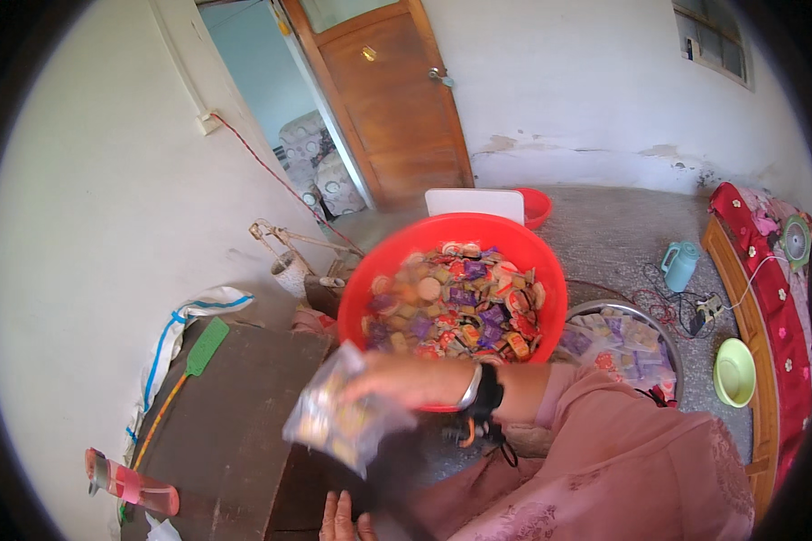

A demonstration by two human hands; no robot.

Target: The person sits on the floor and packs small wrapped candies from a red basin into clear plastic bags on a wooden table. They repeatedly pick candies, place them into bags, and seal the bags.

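My right hand point(396, 382), blurred by motion, holds a clear plastic bag point(331, 433) with wrapped snacks inside. Its fingertips overlap the plastic, and the exact grip is unclear. Bag and hand are over the near left rim of a large red plastic tub point(553, 284). Loose wrapped snacks point(474, 297), some in purple wrappers, fill the tub. Only a few fingers of my left hand point(345, 517) show at the bottom edge, near a dark surface, below the bag. A blurred dark object point(396, 483) lies beside those fingers.
A metal basin point(673, 338) of filled bags stands right of the tub. On the brown tabletop point(223, 419) are a green fly swatter point(208, 346) and a pink bottle point(135, 483). A blue jug point(681, 266), cables point(656, 308) and a green basin point(734, 372) sit on the floor.
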